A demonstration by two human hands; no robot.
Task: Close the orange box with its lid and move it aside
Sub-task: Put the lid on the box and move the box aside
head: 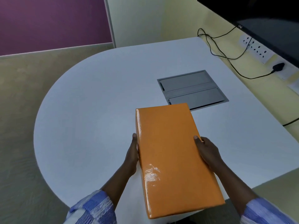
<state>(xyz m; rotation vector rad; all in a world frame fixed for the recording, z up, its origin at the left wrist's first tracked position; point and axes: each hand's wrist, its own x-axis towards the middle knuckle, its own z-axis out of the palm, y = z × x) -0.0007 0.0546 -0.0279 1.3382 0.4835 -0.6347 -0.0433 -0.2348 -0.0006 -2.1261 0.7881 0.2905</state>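
Near the front edge of the pale tabletop [90, 101], the orange box [171, 156] sits with its lid on, its glossy top facing the camera and its long axis running from near to far. Both hands clasp it along the long sides: the left hand [131, 157] lies flat against the left wall with the thumb at the top edge, and the right hand [207, 152] wraps the right wall, so each grip is clamped on the box. Whether the box rests on the surface or is lifted cannot be told. Just beyond its far end a grey cable hatch [192, 89] is set into the tabletop. Farther right, a black cable [226, 57] trails toward a plug [278, 67] beside a white socket strip [255, 47].
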